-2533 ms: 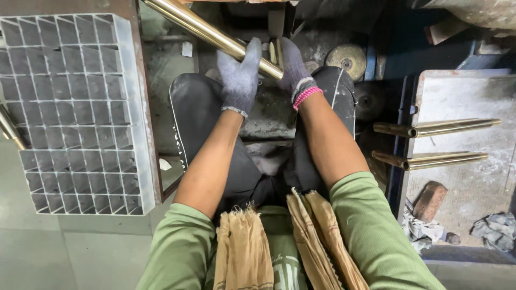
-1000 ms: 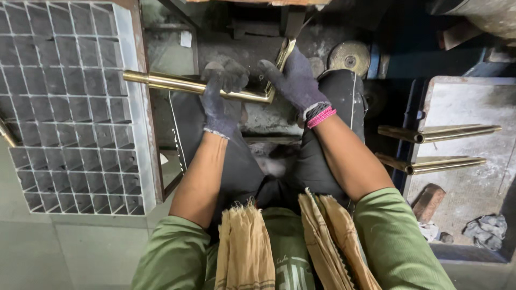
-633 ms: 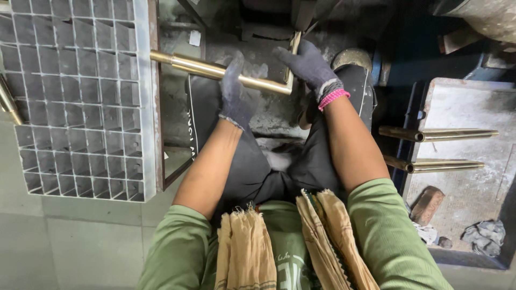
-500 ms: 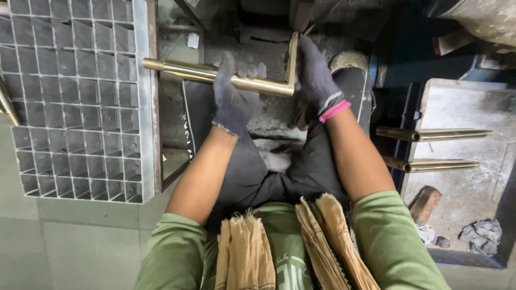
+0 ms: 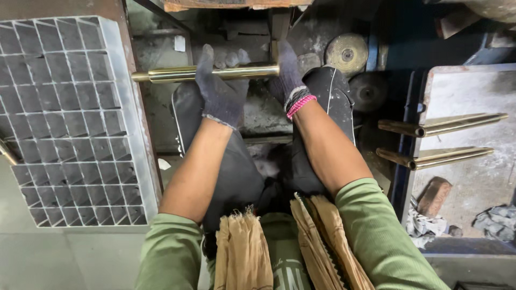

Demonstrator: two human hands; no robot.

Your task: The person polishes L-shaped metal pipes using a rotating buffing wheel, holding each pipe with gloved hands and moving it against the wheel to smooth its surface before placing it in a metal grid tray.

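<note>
To the left of the hands stands a big grey grid crate (image 5: 64, 123) with many square cells, and to the right two more brass tubes (image 5: 441, 140) lie on a grey tray (image 5: 478, 182). The brass tube (image 5: 207, 73) is long, shiny and golden, and it lies level across in front of the person. The gloved left hand (image 5: 220, 88) is curled around its middle, while the gloved right hand (image 5: 287, 72) closes on its right end.
</note>
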